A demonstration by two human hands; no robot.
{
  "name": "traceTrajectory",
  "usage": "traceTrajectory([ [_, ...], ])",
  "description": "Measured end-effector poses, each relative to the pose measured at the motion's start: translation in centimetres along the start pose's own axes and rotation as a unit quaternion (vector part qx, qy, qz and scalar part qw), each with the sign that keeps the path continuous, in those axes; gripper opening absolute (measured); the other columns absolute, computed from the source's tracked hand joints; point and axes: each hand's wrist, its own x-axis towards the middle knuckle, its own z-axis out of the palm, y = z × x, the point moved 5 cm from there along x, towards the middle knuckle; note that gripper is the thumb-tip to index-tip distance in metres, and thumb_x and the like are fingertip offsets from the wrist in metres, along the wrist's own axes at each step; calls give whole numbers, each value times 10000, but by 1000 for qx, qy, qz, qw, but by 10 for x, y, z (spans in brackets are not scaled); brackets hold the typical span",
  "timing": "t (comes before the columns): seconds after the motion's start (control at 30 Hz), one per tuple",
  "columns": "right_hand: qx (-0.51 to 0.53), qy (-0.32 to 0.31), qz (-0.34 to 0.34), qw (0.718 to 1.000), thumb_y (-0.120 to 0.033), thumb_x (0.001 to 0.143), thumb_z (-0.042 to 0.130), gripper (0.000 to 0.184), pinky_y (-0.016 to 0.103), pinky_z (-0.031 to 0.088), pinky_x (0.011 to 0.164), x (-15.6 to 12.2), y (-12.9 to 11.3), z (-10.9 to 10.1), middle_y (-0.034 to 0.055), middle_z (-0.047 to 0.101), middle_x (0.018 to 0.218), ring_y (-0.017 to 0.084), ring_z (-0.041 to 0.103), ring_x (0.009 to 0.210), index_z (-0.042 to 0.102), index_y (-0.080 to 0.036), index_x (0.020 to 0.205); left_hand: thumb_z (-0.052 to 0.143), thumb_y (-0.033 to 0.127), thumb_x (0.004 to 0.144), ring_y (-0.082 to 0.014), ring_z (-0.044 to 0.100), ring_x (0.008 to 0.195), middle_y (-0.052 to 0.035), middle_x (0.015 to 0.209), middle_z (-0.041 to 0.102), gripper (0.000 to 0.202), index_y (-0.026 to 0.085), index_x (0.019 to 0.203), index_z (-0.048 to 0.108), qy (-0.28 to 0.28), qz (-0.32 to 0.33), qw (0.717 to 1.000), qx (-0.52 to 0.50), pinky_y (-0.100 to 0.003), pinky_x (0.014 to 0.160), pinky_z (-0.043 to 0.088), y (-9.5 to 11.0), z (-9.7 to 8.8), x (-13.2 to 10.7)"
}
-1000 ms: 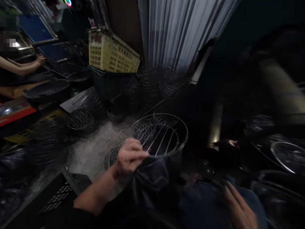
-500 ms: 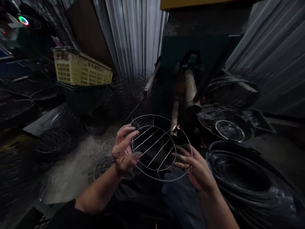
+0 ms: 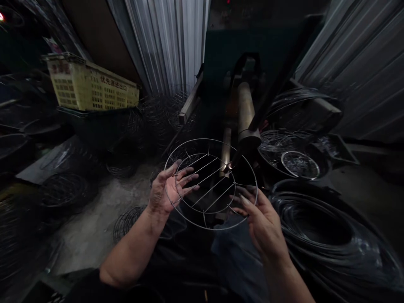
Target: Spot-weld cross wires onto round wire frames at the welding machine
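Dim workshop here, grey concrete floor point(image 3: 91, 229) at lower left and corrugated metal sheeting point(image 3: 170, 42) across the top of the frame. A yellow plastic crate point(image 3: 91, 86) sits at upper left atop a dark bin, with tangled wire baskets point(image 3: 66, 189) scattered on the floor beneath it. Centre frame, a machine with a brass-coloured cylinder point(image 3: 246, 111) stands right behind the work, and dark coils of wire point(image 3: 315, 227) crowd the lower right. Now the round wire rack point(image 3: 211, 184), held up mid-frame, tilted toward the camera. The left hand point(image 3: 168, 189) is spread open, fingers behind the rack's left rim, supporting rather than clamping. The right hand point(image 3: 261, 221) sits at the lower right rim, fingertips curled loosely onto the outer ring.
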Motion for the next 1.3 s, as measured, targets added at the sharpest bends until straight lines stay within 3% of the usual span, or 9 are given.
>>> traceTrajectory([
  [0.13,44,98,-8,994,-474,709,765,427,236,530,532,12,12,-24,62,702,990,172,680,693,621,-198,1002,590,330,730,-354,576,1148,-151,1217,585,545,187,1240,460,2,-5,998,-57,-584,937,456,1,1,3],
  [0.2,49,137,-34,989,-436,667,805,430,212,503,488,22,13,-31,20,707,880,140,658,603,634,-199,982,621,302,695,-384,565,1152,-164,1194,595,573,169,1233,480,4,-5,997,-81,-596,923,456,1,2,2],
  [0.33,41,132,-51,989,-332,601,858,438,186,461,447,38,10,-24,0,698,803,118,631,565,684,-197,979,631,289,685,-395,543,1173,-170,1211,587,569,170,1227,505,7,3,994,-107,-612,924,446,3,1,-4],
  [0.73,30,155,-68,985,-374,612,847,414,169,330,310,42,13,-14,-2,657,652,79,477,373,698,-175,943,666,292,673,-406,482,1232,-173,1263,549,591,177,1234,521,8,26,991,-132,-610,949,428,-2,1,-10],
  [0.9,7,173,-160,972,-352,601,848,339,187,408,396,67,-7,-3,-12,645,650,78,522,418,714,-166,851,759,425,620,-371,478,1241,-97,1315,536,656,295,1226,545,19,84,978,-192,-584,918,468,-4,10,-32],
  [1.0,-17,150,-162,975,-353,618,832,302,181,350,355,82,-11,-2,-15,636,615,68,475,388,722,-173,834,687,547,698,-340,585,1092,-90,1188,612,473,269,1076,621,82,10,967,-243,-558,808,521,-19,1,-26],
  [1.07,-20,130,-148,980,-348,597,841,308,178,293,317,89,-10,-4,-20,629,598,60,428,361,722,-175,822,635,405,801,-267,638,979,-78,1041,657,272,214,995,637,118,-63,958,-252,-440,765,546,-36,-6,-17],
  [1.17,-32,130,-130,982,-342,556,858,338,183,249,290,94,-13,-10,-18,634,589,57,395,337,726,-172,817,602,152,786,-208,642,955,-76,1025,663,279,159,1064,622,50,-138,957,-251,-322,754,523,-58,0,-8],
  [1.3,-33,131,-122,983,-330,508,874,348,184,269,299,96,-19,-16,11,664,621,69,430,361,725,-163,775,712,256,637,-319,492,1230,-133,1319,543,650,186,1260,538,-135,-137,940,-280,-450,913,452,-68,26,-9],
])
